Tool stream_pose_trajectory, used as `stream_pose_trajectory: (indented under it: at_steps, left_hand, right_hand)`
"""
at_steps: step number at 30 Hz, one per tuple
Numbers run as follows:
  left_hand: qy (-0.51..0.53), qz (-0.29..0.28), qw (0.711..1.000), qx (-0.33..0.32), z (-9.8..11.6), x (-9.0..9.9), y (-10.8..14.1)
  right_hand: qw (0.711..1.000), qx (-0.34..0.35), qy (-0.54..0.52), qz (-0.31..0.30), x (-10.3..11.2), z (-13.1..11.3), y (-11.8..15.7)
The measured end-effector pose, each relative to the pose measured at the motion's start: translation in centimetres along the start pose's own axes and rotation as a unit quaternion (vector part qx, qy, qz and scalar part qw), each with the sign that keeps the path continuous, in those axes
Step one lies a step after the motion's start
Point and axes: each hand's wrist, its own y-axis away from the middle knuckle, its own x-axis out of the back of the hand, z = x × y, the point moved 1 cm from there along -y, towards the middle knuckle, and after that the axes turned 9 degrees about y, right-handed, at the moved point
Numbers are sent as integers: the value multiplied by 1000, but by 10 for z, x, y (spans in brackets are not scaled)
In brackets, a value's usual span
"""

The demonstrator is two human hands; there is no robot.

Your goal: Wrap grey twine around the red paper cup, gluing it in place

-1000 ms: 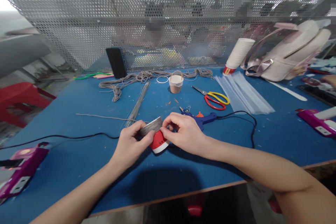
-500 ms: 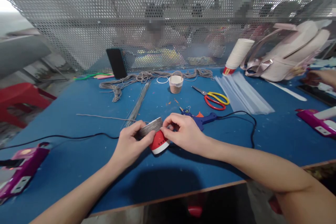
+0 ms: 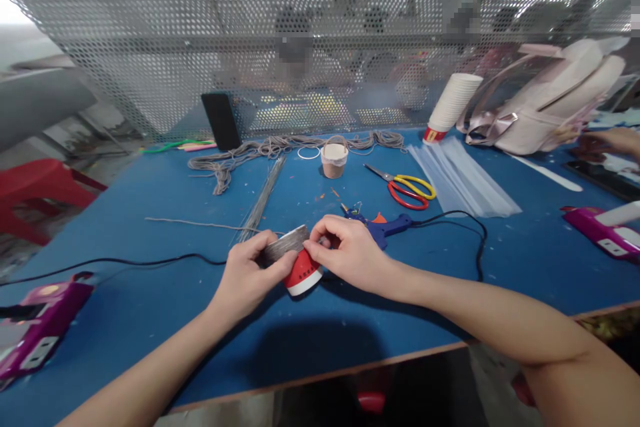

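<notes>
A red and white paper cup [image 3: 304, 272] lies tilted in my left hand [image 3: 250, 273], which is closed round it. Grey cord [image 3: 287, 245] wraps one end of the cup in close rows. My right hand [image 3: 355, 255] pinches at the cup's right side, where the cord meets the red part; the bit between its fingertips is hidden. A loose length of thin cord [image 3: 200, 222] runs leftward across the table from near my left hand. Just beyond my right hand rests a blue glue gun [image 3: 385, 230].
Behind are red-and-yellow-handled scissors [image 3: 409, 191], a small basket [image 3: 334, 161], bundled cord [image 3: 270, 145], wires [image 3: 265, 197] and a phone [image 3: 221, 121]. Clear plastic strips [image 3: 465, 180], stacked paper cups [image 3: 453, 107] and a backpack [image 3: 545, 107] stand right. Purple power strips [image 3: 45, 323] flank both sides. Another person's hand [image 3: 613, 141] is far right.
</notes>
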Motion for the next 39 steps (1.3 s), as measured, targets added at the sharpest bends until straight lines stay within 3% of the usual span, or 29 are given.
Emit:
stream_pose_trajectory:
  at_steps: [25, 39]
  left_hand:
    - [66, 8, 997, 49, -1, 2, -3]
    - [123, 10, 990, 64, -15, 3, -2]
  right_hand:
    - [1000, 4, -21, -2, 3, -1, 0]
    - [1000, 9, -1, 10, 0, -1, 2]
